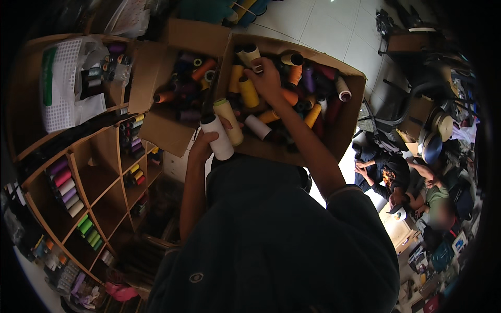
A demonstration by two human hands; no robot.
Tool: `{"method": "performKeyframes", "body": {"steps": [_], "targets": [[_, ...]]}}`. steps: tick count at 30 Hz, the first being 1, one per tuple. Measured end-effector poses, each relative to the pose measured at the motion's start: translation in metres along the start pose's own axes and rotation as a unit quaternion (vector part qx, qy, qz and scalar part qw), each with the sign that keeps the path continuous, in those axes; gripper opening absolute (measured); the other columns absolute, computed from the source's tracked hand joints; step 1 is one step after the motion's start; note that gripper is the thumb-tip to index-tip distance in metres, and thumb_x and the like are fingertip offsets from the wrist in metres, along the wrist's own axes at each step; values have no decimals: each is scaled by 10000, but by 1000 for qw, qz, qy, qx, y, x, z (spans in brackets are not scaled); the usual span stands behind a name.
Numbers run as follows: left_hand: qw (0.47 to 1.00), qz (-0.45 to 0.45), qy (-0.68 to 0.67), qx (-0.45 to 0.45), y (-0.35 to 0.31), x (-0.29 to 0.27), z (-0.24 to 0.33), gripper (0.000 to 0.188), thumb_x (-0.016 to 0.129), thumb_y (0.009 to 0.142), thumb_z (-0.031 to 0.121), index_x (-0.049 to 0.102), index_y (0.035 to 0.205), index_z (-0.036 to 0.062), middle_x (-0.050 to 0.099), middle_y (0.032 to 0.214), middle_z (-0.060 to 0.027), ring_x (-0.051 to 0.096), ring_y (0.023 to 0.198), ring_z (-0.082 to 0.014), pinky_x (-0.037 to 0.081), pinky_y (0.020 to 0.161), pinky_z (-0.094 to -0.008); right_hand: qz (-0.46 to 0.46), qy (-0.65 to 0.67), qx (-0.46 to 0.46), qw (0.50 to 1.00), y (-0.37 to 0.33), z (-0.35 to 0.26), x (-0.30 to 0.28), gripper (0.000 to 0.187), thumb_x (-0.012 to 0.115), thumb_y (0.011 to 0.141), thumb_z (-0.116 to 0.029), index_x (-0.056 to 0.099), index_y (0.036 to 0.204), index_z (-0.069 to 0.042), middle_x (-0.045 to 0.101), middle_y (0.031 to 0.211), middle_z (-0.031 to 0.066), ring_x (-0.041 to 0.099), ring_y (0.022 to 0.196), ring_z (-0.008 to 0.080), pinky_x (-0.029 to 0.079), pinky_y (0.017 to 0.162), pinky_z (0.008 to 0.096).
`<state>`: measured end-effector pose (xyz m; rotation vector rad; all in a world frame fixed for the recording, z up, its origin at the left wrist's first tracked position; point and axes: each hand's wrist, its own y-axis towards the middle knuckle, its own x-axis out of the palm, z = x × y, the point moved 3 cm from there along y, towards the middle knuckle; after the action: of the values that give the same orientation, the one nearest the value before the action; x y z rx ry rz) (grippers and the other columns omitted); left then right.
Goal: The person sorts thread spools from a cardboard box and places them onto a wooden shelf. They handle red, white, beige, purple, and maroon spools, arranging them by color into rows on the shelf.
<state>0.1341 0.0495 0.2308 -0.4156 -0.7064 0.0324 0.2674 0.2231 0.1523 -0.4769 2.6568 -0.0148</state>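
Note:
My left hand point(201, 147) is closed around a white thread spool point(219, 140) and a pale yellow thread spool point(228, 121), side by side at the near left edge of a cardboard box point(350, 117). My right hand point(266, 81) reaches into the box's far part, its fingers closed on the near end of a cream thread spool point(252, 52). Just below that hand stands a yellow spool point(249, 93). Orange, purple, red and white spools lie jumbled around it, among them an orange spool point(295, 75) and a white spool point(257, 127).
Left of the box, a second open carton point(156, 122) holds more spools. Wooden cubby shelves point(91, 201) with thread rows run along the left. Two people point(394, 175) sit at the right, near a black chair point(399, 112) and piled goods. Pale tiles point(329, 26) cover the floor.

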Motion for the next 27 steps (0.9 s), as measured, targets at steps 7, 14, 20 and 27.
{"method": "performKeyframes", "body": {"steps": [7, 14, 20, 27], "targets": [[995, 1, -83, 62, -23, 0, -4, 470, 696, 696, 422, 598, 968, 52, 437, 1305, -205, 533, 1129, -353, 472, 916, -473, -98, 5, 89, 991, 67, 70, 12, 784, 853, 606, -295, 490, 1229, 14, 627, 1133, 200, 614, 1061, 325, 482, 920, 391], [989, -20, -128, 71, -31, 0, -9, 534, 683, 674, 474, 617, 995, 53, 460, 1286, -238, 503, 1174, -392, 431, 974, -481, -134, 77, 59, 986, 87, 111, 41, 646, 864, 572, -223, 597, 1137, -60, 669, 1086, 109, 641, 997, 239, 495, 883, 348], [986, 11, -160, 36, -37, 0, -11, 646, 676, 641, 517, 635, 1083, 48, 443, 1310, -313, 422, 1265, -414, 376, 1040, -470, -99, 48, 68, 992, 78, 81, 29, 488, 823, 570, -170, 647, 1009, -49, 699, 940, 114, 673, 853, 207, 527, 772, 336], [989, -22, -112, 99, -9, -16, -15, 777, 546, 733, 674, 588, 1240, 87, 453, 1289, -327, 255, 1365, -455, 272, 1094, -551, -73, 206, 148, 965, 50, 77, 12, 443, 796, 667, -142, 612, 1046, -3, 677, 980, 99, 651, 857, 181, 522, 776, 316]]}}
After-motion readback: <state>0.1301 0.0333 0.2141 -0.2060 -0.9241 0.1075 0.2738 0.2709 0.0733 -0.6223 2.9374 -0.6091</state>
